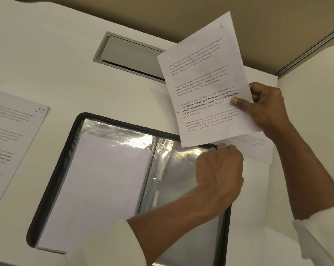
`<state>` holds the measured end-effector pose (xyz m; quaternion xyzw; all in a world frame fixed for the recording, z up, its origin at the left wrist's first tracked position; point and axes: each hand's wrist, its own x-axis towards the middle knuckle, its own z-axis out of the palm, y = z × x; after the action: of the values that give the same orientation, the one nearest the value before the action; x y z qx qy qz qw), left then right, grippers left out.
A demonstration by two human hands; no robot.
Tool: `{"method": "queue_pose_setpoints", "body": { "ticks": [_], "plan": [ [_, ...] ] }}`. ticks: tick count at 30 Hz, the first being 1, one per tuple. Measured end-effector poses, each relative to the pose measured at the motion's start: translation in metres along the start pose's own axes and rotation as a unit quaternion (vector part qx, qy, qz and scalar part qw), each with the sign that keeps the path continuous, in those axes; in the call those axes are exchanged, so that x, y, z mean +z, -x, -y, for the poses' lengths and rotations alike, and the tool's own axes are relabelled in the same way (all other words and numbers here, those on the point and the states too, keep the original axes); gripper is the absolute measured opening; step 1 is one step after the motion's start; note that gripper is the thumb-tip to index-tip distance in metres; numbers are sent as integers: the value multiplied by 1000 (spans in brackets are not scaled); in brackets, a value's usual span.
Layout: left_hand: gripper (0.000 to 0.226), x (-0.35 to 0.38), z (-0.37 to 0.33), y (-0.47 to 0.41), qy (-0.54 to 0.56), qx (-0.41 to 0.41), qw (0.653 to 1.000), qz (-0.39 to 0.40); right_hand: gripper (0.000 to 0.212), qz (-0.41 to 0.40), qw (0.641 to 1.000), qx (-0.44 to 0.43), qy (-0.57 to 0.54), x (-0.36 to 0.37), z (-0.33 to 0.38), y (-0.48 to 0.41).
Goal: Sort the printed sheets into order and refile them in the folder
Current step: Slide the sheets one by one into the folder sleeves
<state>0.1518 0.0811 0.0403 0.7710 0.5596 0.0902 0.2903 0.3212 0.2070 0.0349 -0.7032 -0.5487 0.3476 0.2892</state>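
A black-edged display folder [52,181] lies open on the white desk, its clear plastic sleeves catching the light. The left sleeve holds white sheets [97,189]. My right hand [268,108] holds a printed sheet marked 6 [202,73] above the folder's top right corner, thumb on the text. My left hand [220,169] pinches the top edge of the empty right-hand sleeve [177,169], just under that sheet's lower edge. A sheet marked 10 [14,139] lies flat at the left. Another printed sheet [258,148] lies partly hidden under the held one.
A grey metal cable hatch [127,54] is set into the desk behind the folder. A white partition panel [312,112] rises at the right, close to my right arm. The desk's front edge runs just under the folder.
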Motion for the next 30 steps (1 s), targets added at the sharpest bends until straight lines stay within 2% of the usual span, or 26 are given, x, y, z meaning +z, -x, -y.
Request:
{"method": "queue_pose_setpoints", "body": {
  "ticks": [2, 4, 6, 8, 10, 14, 16, 22, 25, 30],
  "plan": [
    [17, 2, 0, -2, -17, 8, 1000, -22, 30, -9, 1000, 1, -3, -6, 0, 1],
    [18, 3, -1, -3, -24, 14, 1000, -7, 28, -11, 1000, 4, -17, -13, 0, 3],
    [22, 0, -4, -2, -29, 5, 999, 38, 27, -4, 1000, 0, -17, -19, 0, 4],
    [35, 2, -5, -4, -43, 3, 994, 96, 26, 3, 1000, -6, -11, -23, 0, 3],
    [40, 6, -7, -8, -38, 9, 995, 90, 25, 2, 1000, -15, -14, -27, 0, 3],
    [22, 11, -5, -4, -48, 12, 998, 47, 28, -18, 999, -33, -31, -36, 2, 2],
    [21, 11, -3, -3, -54, 8, 998, 30, 29, -15, 999, -35, -39, -40, 1, 0],
    [20, 15, -2, -3, -46, 6, 998, 33, 28, 9, 998, -20, -67, -34, 1, 4],
    [28, 12, -5, -3, -57, 5, 995, 76, 28, 12, 998, -29, -61, -26, 2, 7],
    [34, 11, -6, -4, -41, 6, 998, 39, 30, 25, 999, -34, -35, -16, 0, 11]
  ]
}}
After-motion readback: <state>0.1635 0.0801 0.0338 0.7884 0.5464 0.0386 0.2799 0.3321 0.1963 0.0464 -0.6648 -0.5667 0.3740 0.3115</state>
